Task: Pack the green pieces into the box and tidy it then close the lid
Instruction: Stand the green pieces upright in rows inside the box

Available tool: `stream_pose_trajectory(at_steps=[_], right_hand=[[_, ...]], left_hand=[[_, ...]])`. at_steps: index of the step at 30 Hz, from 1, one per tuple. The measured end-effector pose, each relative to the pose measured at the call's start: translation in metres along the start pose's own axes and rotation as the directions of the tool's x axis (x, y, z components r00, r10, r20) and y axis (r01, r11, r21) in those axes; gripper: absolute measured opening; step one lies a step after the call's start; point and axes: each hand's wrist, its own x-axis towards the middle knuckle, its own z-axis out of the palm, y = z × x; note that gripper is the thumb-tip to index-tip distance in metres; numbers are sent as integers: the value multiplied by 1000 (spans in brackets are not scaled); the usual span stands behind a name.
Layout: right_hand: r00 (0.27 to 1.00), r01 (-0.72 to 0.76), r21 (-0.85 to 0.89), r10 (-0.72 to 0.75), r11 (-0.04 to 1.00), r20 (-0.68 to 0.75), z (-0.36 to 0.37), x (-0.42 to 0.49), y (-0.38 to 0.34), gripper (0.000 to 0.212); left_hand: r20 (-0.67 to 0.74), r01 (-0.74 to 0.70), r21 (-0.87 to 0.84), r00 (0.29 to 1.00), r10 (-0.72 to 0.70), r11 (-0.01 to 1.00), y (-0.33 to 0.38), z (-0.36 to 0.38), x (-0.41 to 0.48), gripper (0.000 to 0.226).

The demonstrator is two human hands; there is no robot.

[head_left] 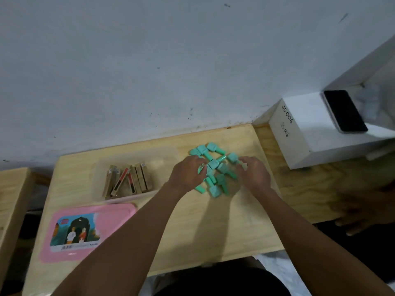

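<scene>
Both left hand (pixel 188 175) and right hand (pixel 254 175) curl their grip round green pieces (pixel 215 165) near the table edge (pixel 203 136).

Open lane across the pale wooden counter (pixel 192 221)

Bare wood runs from the heap of mint-green plastic pieces (pixel 215 165) leftward to the translucent plastic box (pixel 95 182). The box's left part is taken up by gold rectangular sticks (pixel 136 178), while its right part is free. A pink plastic lid (pixel 115 214) lies flat just in front of the box. A white cardboard carton (pixel 299 129) stands at right, and the grey wall (pixel 149 71) shuts off the far edge.
</scene>
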Motion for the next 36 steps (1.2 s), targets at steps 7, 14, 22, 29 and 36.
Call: stream_pose_trajectory(at_steps=[7, 14, 22, 29, 36], right_hand=[[975, -55, -123, 80, 991, 207, 2, 44, 16, 40], [987, 57, -165, -31, 985, 158, 6, 54, 28, 25], [983, -30, 122, 7, 992, 185, -3, 62, 36, 24], [977, -105, 469, 4, 877, 211, -2, 64, 31, 21], [976, -107, 692, -58, 714, 210, -19, 54, -3, 11]], left_hand=[[244, 5, 231, 968, -63, 973, 27, 21, 70, 49], [367, -78, 409, 926, -86, 909, 26, 48, 124, 62], [327, -173, 466, 945, 13, 868, 17, 54, 136, 38], [265, -18, 219, 963, -41, 976, 13, 49, 135, 31], [114, 300, -479, 953, -280, 825, 9, -1, 107, 29]])
